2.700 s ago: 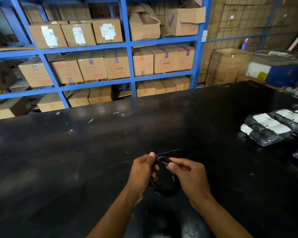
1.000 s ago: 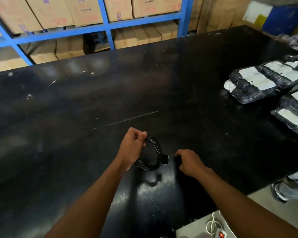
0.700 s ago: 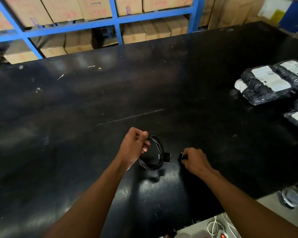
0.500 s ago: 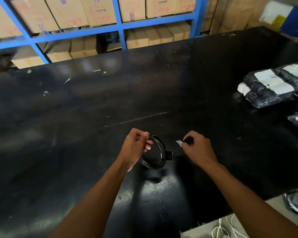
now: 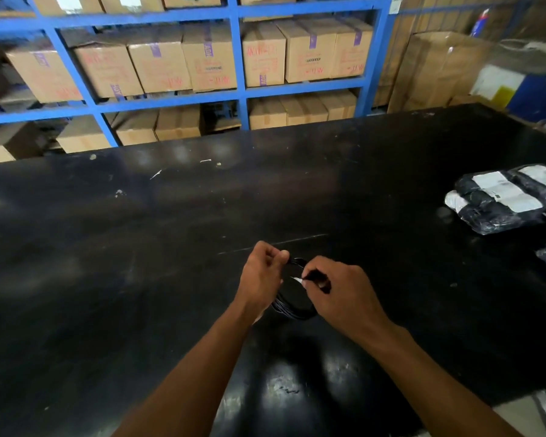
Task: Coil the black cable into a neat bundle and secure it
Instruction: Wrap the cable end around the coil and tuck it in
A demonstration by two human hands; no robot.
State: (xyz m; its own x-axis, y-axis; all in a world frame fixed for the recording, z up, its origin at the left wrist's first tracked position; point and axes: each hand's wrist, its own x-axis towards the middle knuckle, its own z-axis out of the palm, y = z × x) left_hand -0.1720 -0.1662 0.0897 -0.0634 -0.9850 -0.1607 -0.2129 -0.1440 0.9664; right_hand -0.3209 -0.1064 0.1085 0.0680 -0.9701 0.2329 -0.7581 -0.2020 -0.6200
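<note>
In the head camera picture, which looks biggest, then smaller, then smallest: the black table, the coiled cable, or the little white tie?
1. black table, fills most of the view.
2. coiled cable, held in the left hand.
3. white tie, a sliver at the right hand.

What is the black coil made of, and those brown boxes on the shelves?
Black cable coil: probably rubbery plastic over wire; thin strands show a faint sheen. Boxes: cardboard, matte brown, with taped seams and printed lettering.
</note>
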